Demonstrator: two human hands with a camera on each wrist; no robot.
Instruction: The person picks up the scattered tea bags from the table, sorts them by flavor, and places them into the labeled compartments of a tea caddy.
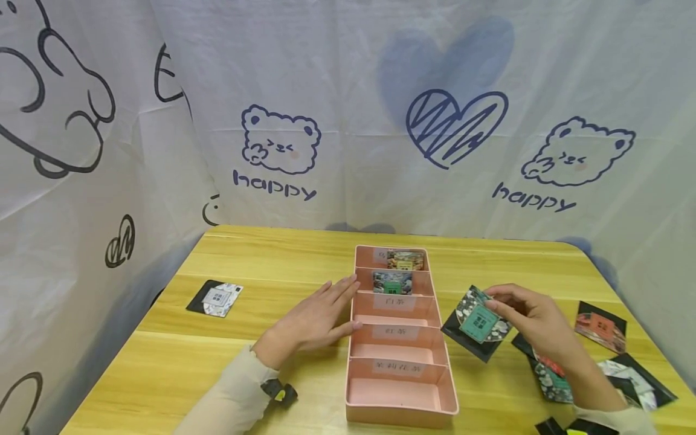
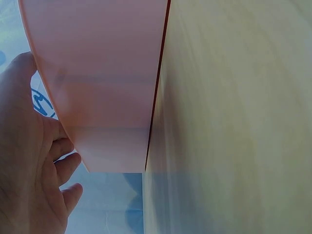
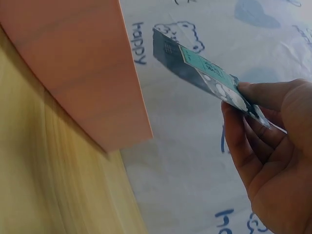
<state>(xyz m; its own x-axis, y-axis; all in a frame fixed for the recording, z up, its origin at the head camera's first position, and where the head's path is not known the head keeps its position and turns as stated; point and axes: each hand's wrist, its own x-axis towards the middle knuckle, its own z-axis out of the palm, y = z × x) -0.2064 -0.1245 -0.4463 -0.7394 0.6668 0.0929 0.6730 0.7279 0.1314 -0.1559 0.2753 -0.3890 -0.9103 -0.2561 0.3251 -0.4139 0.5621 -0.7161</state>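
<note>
A pink box with several labelled compartments in a row lies on the table. My left hand touches its left rim with the fingertips and thumb, fingers fairly straight; the left wrist view shows them along the box's upper edge. To the right of the box, my right hand pinches a black tea sachet with a green label between thumb and fingers. In the right wrist view the sachet is tilted in the air beside the box. One sachet stands in the farthest compartment, a green-labelled one in the second.
A black-and-white sachet lies alone on the left of the table. On the right are a red-labelled sachet, a green-labelled sachet partly under my right arm, and overlapping black-and-white sachets. A printed cloth hangs behind.
</note>
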